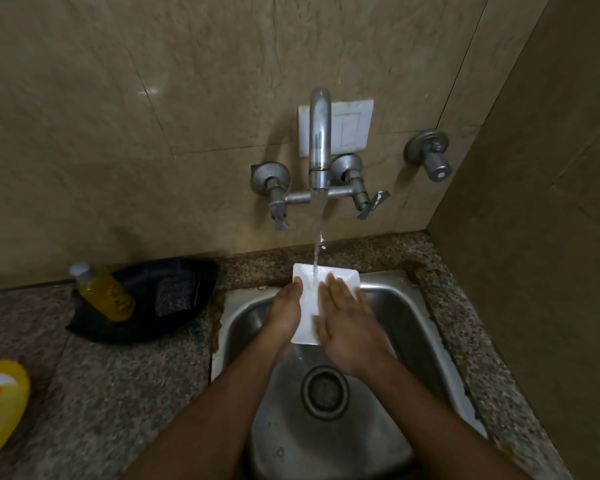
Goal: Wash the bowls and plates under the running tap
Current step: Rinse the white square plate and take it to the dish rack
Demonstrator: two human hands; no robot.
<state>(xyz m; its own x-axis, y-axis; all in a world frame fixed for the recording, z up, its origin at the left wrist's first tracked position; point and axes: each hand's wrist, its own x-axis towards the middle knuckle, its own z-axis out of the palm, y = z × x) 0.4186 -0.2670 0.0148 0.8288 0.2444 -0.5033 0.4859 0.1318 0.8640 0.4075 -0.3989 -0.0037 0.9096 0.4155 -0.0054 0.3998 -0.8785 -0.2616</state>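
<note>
Over the steel sink [426, 327], the left hand [286, 315] grips the white square plate's [309, 306] left edge while the right hand [347, 323] lies flat, fingers spread, on it under the tap's [319, 140] stream [316, 244].

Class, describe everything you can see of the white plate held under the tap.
The white plate is square with rounded corners and a raised rim, smooth and glossy like ceramic or melamine. It is held tilted over the steel sink, far edge higher. The water stream lands near its upper middle. The left hand supports its left edge; the right hand lies flat on its right side, fingers spread over the surface.
</note>
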